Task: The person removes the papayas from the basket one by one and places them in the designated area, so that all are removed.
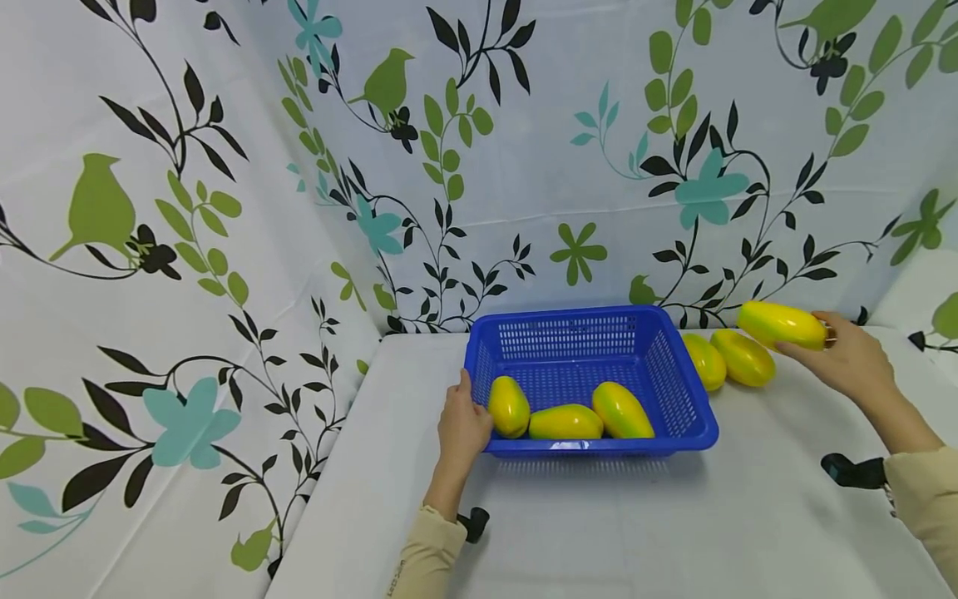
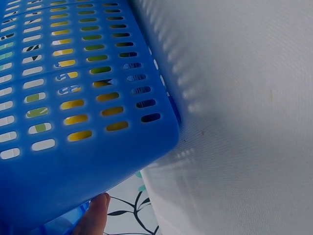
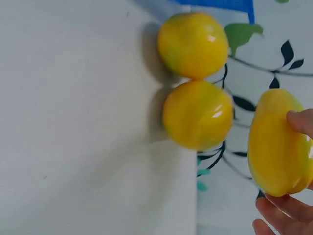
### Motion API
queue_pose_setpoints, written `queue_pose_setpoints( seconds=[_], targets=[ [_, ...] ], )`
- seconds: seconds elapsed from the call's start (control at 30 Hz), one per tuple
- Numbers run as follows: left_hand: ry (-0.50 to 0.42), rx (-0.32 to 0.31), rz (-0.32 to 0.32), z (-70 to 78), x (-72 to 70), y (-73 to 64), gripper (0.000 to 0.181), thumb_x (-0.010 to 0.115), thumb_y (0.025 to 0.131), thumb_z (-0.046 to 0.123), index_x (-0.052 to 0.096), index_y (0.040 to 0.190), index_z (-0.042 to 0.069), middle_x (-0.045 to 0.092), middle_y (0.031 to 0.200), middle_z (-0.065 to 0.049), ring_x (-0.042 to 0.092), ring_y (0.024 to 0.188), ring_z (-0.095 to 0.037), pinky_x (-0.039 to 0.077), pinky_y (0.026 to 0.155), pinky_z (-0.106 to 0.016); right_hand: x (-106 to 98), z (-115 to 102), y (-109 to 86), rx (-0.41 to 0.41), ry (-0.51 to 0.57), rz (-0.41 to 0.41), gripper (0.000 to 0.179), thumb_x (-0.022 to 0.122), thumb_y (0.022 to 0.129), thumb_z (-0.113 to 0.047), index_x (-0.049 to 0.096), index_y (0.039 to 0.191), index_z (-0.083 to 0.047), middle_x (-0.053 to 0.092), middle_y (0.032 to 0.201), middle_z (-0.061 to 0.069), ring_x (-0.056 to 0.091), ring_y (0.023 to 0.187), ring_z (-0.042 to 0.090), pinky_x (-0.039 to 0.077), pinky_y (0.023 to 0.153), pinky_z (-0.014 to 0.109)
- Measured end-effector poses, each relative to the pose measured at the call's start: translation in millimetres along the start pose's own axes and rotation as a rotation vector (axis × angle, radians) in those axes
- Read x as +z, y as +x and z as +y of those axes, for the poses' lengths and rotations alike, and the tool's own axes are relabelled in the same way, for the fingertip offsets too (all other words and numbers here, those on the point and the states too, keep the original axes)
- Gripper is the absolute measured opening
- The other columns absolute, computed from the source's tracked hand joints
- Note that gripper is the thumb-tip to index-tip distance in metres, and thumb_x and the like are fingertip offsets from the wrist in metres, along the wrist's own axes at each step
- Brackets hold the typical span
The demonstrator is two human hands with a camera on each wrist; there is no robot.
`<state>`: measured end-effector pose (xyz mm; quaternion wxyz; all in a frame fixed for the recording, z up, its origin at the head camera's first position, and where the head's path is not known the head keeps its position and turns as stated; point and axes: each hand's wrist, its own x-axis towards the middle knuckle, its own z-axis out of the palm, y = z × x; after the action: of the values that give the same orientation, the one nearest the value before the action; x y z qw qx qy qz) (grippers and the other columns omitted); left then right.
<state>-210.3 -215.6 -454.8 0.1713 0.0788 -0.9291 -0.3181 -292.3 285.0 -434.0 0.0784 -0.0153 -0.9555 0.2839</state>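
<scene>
At the blue basket's left edge the left hand grips the rim, forearm angled forward, while right of the basket the outstretched right hand clasps a yellow fruit between thumb and fingers.

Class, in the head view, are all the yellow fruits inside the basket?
No, two yellow fruits lie beside the blue basket, and the right hand holds another fruit.

Dark lettering was present on the left sleeve, lower frame, head view; characters were not legible.
</scene>
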Motion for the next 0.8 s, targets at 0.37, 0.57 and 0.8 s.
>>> queue_pose_setpoints(
  seconds=[0.37,0.57,0.8],
  targets=[
    [0.009,-0.014,-0.009,0.3,-0.2,0.1,0.064,0.055,0.083,-0.004,0.039,0.145,-0.009,0.056,0.123,-0.031,0.062,0.084,-0.035,0.054,0.069,-0.049,18.7,39.3,-11.1,0.268,-0.018,0.034,0.094,0.055,0.093,-0.054,0.021,0.144,0.018,0.035,0.13,0.046,0.04,0.111,0.059,0.037,0.086,0.067],
    [0.015,-0.006,-0.001,-0.5,0.2,1.0,0.064,0.056,0.083,-0.004,0.04,0.145,-0.009,0.056,0.122,-0.032,0.063,0.086,-0.037,0.054,0.069,-0.049,32.3,47.1,-14.2,0.313,-0.06,-0.013,0.098,0.05,0.091,-0.06,0.022,0.141,0.019,0.036,0.128,0.046,0.042,0.109,0.06,0.039,0.085,0.067],
    [-0.006,-0.01,-0.007,0.1,-0.5,0.3,0.064,0.056,0.083,-0.005,0.039,0.145,-0.01,0.056,0.123,-0.032,0.057,0.075,-0.029,0.051,0.061,-0.041,42.6,50.1,-16.5,0.338,-0.07,-0.047,0.098,0.051,0.092,-0.058,0.021,0.139,0.022,0.036,0.125,0.047,0.043,0.107,0.06,0.039,0.084,0.066]
  ],
)
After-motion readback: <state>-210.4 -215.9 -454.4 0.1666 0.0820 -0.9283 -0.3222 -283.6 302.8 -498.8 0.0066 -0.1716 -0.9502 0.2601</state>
